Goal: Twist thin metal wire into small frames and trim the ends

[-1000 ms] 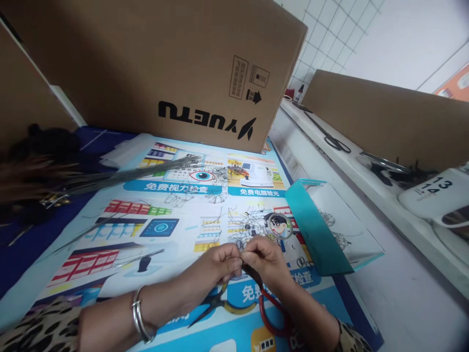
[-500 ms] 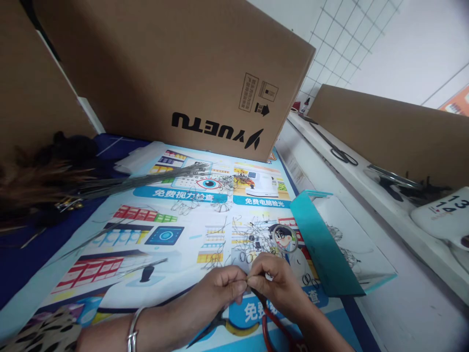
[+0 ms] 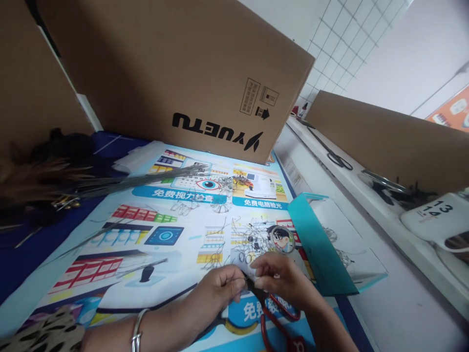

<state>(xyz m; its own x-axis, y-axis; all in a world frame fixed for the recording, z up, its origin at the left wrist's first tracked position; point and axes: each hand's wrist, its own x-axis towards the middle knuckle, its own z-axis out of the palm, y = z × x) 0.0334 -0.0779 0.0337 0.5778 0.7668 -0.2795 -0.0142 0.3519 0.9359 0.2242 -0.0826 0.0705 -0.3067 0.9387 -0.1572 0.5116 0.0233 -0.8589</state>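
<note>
My left hand (image 3: 227, 287) is closed in a pinch, thumb against fingertips; any thin piece in it is too small to make out. Just to the right, my right hand (image 3: 282, 278) has its thumb and index finger apart, with nothing plainly held. Beneath it lie red-handled scissors (image 3: 266, 320), their dark blades pointing up between the hands. A tool with dark and yellow curved handles (image 3: 240, 326) lies partly under my left wrist. Beyond the hands are a tangle of thin wire pieces (image 3: 249, 237), small dark rings (image 3: 245, 257) and a round tape roll (image 3: 283, 239).
Bundled long wires (image 3: 146, 180) lie left of centre near brown feathery stems (image 3: 40, 178). A large cardboard box (image 3: 176, 63) stands behind the printed sheet (image 3: 146, 274). On the right are an open teal-edged box (image 3: 318, 244) and a ledge with a mug (image 3: 428, 215) and scissors (image 3: 339, 160).
My right hand has drawn slightly right, away from the left, and its thumb and index finger have parted. More of the red scissor handles shows. The left hand has barely moved.
</note>
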